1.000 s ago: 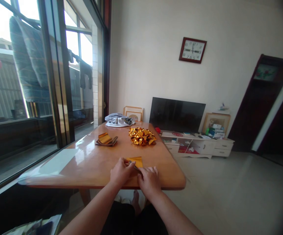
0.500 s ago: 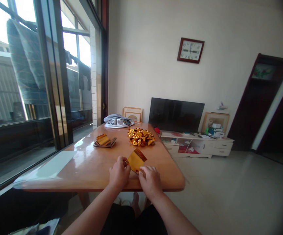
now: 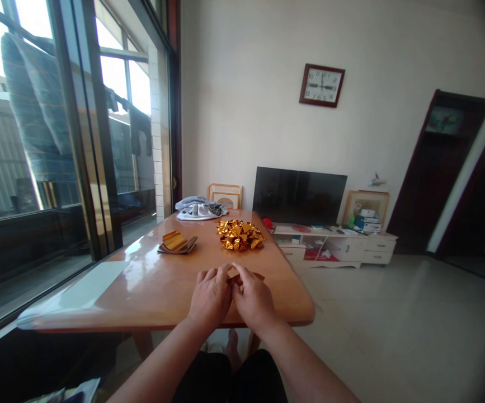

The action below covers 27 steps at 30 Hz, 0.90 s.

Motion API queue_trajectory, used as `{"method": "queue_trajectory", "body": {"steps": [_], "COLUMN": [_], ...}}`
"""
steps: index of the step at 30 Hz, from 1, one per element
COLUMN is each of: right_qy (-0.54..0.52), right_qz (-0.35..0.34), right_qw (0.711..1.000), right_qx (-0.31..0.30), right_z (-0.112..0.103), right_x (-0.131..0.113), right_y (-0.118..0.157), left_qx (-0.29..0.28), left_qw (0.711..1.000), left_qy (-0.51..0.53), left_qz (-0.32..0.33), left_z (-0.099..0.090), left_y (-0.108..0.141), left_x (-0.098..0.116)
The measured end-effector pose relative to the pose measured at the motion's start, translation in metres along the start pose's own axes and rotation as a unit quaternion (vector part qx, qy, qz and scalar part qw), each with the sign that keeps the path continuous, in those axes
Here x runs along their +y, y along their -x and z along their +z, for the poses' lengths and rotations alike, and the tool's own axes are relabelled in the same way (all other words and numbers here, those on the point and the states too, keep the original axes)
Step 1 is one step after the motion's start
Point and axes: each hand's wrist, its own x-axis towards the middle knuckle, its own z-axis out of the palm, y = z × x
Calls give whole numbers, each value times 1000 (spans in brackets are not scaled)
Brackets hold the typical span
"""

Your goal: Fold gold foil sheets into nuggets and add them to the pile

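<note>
Close together over the near part of the table, my left hand [image 3: 212, 294] and my right hand [image 3: 252, 294] are both closed on one sheet of gold foil paper [image 3: 258, 276]. Only a dark edge of the sheet shows past my right fingers; the rest is hidden behind my hands. Beyond them lies a pile of folded gold foil pieces [image 3: 240, 235]. To the left sits a stack of flat gold foil sheets [image 3: 177, 243], the top one curled.
The wooden table [image 3: 150, 296] has a rounded right corner. A pale sheet [image 3: 93, 285] lies along its left side. Bundled cloth [image 3: 200, 208] rests at the far end. A television [image 3: 300, 196] stands on a white cabinet [image 3: 351, 252] beyond.
My hands have come together, fingertips meeting. The foil sheet, which faced me broad side up, is now turned or folded so just a thin edge shows. The view has shifted slightly.
</note>
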Motion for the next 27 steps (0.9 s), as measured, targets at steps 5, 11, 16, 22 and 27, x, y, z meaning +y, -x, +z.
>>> {"method": "queue_trajectory", "body": {"steps": [5, 11, 16, 22, 27], "right_qy": [-89, -326, -387, -384, -260], "right_qz": [57, 130, 167, 177, 172], "right_qw": [994, 936, 907, 906, 950], "right_qx": [20, 12, 5, -28, 10], "right_z": [-4, -1, -2, 15, 25], "right_x": [7, 16, 21, 47, 67], "right_y": [-7, -8, -6, -10, -8], "left_qx": [31, -26, -17, -63, -131], "left_qw": [997, 997, 997, 991, 983], "left_qy": [67, 79, 37, -42, -86], "left_qz": [-18, -7, 59, 108, 99], "left_z": [1, 2, -2, -2, 5], "left_y": [1, 4, 13, 23, 23], "left_x": [-1, -13, -21, -22, -20]}}
